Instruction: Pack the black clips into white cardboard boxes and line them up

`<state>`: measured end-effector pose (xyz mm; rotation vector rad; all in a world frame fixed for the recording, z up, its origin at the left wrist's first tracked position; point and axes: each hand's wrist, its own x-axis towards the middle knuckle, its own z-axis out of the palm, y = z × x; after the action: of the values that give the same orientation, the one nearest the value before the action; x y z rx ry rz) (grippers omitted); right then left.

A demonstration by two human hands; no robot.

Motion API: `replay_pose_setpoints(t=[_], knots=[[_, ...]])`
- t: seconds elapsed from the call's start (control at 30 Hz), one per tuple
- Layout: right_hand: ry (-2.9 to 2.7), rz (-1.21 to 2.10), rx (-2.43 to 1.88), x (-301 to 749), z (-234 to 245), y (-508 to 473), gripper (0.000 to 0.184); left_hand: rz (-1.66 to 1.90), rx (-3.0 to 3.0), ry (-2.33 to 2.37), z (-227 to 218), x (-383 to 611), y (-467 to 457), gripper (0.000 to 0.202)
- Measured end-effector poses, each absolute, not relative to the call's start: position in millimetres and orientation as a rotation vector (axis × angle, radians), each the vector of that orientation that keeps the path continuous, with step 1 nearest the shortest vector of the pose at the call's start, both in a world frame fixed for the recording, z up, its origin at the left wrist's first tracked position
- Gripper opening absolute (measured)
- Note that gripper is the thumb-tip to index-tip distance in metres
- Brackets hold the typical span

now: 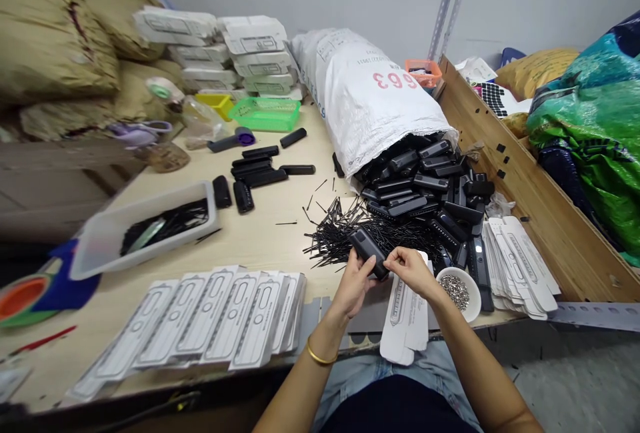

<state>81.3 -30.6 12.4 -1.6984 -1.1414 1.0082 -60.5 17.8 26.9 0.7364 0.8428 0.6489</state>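
Both hands meet over the near edge of a work table (pixel 270 219). The left hand (pixel 353 279) clasps a black case (pixel 369 251) from beneath, and the right hand (pixel 413 269) pinches the case's near end with its fingertips. Whether those fingertips also hold some small part cannot be told. The case sits tilted, just above a flat white carton (pixel 407 326) that lies under the hands and overhangs the table edge.

Just beyond the grip spreads a loose pile of thin black rods (pixel 335 236). Behind it, a heap of black cases (pixel 430 186) spills from a white sack (pixel 370 99). A white bowl (pixel 474 311) of small metal bits stands just right of the right hand, and past it lies a fanned stack of flat cartons (pixel 520 259).

Left of the grip, a row of flat cartons (pixel 215 323) lies overlapped along the table edge. Farther left and away, a clear tray (pixel 100 246) holds more rods. A few separate cases (pixel 255 169) lie well beyond it.

Judging by the bulging sack against those few separate cases, and by cartons that all lie flat and unfolded, most of the work appears to be still ahead. One case is in hand.
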Motion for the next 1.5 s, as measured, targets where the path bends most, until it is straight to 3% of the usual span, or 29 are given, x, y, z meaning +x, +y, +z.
replay_pose_setpoints(t=[0.3, 1.5], knots=[[-1.125, 1.001, -1.69, 81, 10, -29, 0.014, 0.667, 0.762, 0.831, 31, -61, 17, 0.064], [-1.157, 1.06, -1.672, 81, 17, -26, 0.015, 0.588, 0.743, 0.782, 35, -68, 21, 0.069]])
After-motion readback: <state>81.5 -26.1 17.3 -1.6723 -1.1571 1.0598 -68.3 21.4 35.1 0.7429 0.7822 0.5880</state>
